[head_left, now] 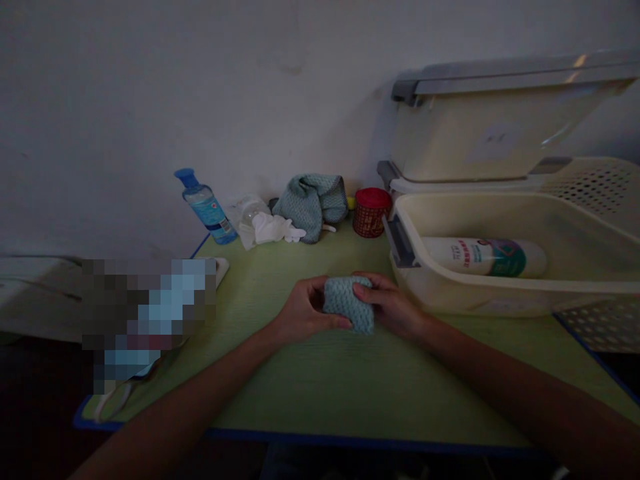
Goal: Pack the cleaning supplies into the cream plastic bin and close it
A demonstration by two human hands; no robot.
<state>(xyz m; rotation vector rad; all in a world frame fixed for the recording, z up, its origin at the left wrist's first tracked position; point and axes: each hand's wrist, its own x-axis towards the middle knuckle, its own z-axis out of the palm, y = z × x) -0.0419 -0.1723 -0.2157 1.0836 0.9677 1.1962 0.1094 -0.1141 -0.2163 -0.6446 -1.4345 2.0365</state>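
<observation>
A blue-grey textured cleaning cloth (345, 303), folded into a small pad, is held above the middle of the table. My left hand (310, 312) grips its left side, thumb along the lower front. On the opposite side my right hand (387, 300) pinches it, the thumb pressed on its face. Fingers behind the cloth are partly hidden. A second, larger cloth of similar weave (307, 203) lies crumpled at the back of the table, out of reach of both hands.
A blue bottle (207, 210), clear plastic with white gloves (273, 228) and a red-lidded tin (371, 213) stand along the wall. At right, an open cream bin (500, 297) holds a white spray can (485, 257). A pixelated object (160, 320) lies at left on the green table (320, 393).
</observation>
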